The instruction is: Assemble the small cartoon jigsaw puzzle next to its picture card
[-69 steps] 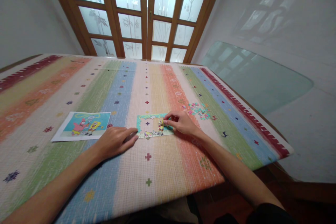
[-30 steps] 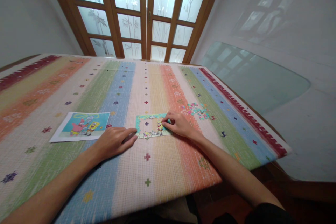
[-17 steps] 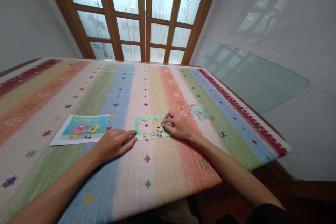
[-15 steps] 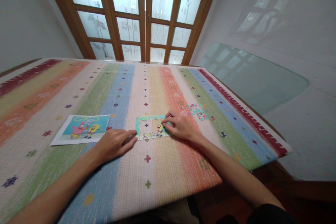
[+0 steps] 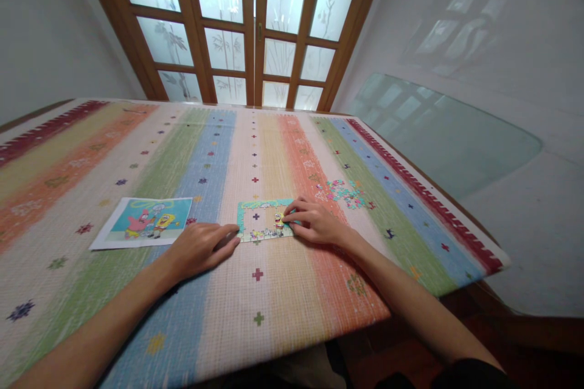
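A partly assembled jigsaw puzzle lies flat on the striped tablecloth, its frame of joined pieces surrounding a gap where the cloth shows. A yellow cartoon figure is on its right side. My left hand rests at the puzzle's left edge, thumb and index finger apart, holding nothing. Over the right side is my right hand, fingertips touching the pieces beside the yellow figure and thumb apart from the fingers. The puzzle's right edge is partly hidden under this hand.
A printed reference picture of cartoon characters lies left of the puzzle. Several loose puzzle pieces are heaped beyond my right hand. The tablecloth covers the table, whose near edge drops off in front of me. Wooden glazed doors stand behind.
My right hand's fingers have shifted slightly down and spread from a closer pinch at the puzzle's right side. My left hand stays at the left edge. The view has shifted slightly.
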The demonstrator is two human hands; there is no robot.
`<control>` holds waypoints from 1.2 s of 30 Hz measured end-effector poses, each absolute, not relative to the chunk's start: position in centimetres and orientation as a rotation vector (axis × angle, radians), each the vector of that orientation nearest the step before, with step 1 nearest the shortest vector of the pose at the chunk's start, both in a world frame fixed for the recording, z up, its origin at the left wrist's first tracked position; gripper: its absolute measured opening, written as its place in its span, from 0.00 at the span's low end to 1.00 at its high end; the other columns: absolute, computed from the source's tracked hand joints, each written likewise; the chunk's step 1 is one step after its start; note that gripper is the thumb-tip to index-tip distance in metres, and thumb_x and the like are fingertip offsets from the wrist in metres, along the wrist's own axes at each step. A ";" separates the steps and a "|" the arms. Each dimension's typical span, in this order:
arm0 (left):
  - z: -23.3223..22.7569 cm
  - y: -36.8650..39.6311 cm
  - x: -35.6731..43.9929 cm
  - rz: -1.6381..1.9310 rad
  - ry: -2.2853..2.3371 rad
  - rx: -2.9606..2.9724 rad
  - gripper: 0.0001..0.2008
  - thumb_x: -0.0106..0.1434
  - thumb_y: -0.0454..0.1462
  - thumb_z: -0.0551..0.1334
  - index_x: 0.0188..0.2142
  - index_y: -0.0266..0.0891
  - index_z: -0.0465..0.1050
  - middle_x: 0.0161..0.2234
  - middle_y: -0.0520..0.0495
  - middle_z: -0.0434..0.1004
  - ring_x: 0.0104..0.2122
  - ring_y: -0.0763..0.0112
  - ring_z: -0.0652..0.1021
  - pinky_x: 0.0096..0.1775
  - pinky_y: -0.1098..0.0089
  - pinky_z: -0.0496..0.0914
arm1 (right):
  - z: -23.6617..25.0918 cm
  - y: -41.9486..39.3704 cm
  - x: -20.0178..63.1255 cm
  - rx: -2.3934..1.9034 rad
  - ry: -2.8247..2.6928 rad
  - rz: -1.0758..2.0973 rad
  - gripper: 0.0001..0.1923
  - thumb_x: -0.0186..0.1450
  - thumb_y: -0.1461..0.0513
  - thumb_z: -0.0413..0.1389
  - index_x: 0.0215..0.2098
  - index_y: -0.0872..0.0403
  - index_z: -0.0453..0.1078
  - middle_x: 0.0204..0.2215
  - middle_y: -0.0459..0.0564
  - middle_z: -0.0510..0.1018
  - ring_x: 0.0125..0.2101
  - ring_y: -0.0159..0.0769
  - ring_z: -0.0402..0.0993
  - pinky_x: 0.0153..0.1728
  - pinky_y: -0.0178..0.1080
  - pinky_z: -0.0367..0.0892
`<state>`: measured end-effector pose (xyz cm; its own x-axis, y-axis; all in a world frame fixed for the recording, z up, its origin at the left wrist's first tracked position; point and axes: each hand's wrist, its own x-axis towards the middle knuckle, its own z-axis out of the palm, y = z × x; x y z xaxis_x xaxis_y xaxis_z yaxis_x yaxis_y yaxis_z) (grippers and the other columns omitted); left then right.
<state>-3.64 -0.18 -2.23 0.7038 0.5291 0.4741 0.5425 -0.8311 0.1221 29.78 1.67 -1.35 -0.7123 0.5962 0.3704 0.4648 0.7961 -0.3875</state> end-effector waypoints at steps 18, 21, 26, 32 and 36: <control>-2.2 -0.2 -3.7 -0.799 -0.940 -2.913 0.14 0.74 0.42 0.55 0.45 0.38 0.77 0.25 0.50 0.80 0.21 0.71 0.78 0.27 0.72 0.71 | -0.1 1.1 30.2 -0.845 -2.455 0.562 0.12 0.66 0.58 0.64 0.47 0.50 0.77 0.48 0.54 0.82 0.48 0.45 0.73 0.50 0.50 0.70; -2.3 -0.2 -3.8 -0.800 -0.920 -2.905 0.14 0.75 0.42 0.55 0.45 0.37 0.77 0.26 0.49 0.81 0.22 0.70 0.79 0.26 0.71 0.72 | -0.4 1.1 30.1 -0.812 -2.452 0.542 0.13 0.66 0.57 0.64 0.47 0.52 0.77 0.49 0.57 0.81 0.49 0.44 0.74 0.52 0.50 0.70; -2.0 -0.2 -3.7 -0.804 -0.904 -2.899 0.15 0.75 0.42 0.54 0.44 0.37 0.77 0.28 0.46 0.83 0.23 0.68 0.80 0.28 0.70 0.73 | -0.8 1.1 30.0 -0.806 -2.453 0.516 0.13 0.67 0.57 0.64 0.47 0.54 0.78 0.48 0.58 0.81 0.48 0.45 0.74 0.52 0.51 0.70; -1.9 -0.2 -3.6 -0.804 -0.914 -2.908 0.15 0.74 0.42 0.55 0.44 0.37 0.77 0.28 0.47 0.83 0.23 0.69 0.80 0.27 0.71 0.73 | -0.9 1.0 29.8 -0.842 -2.464 0.513 0.11 0.66 0.57 0.64 0.45 0.53 0.79 0.49 0.57 0.81 0.48 0.45 0.74 0.52 0.53 0.70; -1.9 -0.2 -3.7 -0.807 -0.883 -2.892 0.14 0.75 0.41 0.55 0.44 0.37 0.77 0.28 0.47 0.83 0.23 0.69 0.81 0.27 0.71 0.72 | -0.9 1.1 29.8 -0.853 -2.473 0.510 0.11 0.66 0.56 0.64 0.45 0.52 0.79 0.49 0.57 0.81 0.48 0.45 0.74 0.53 0.53 0.70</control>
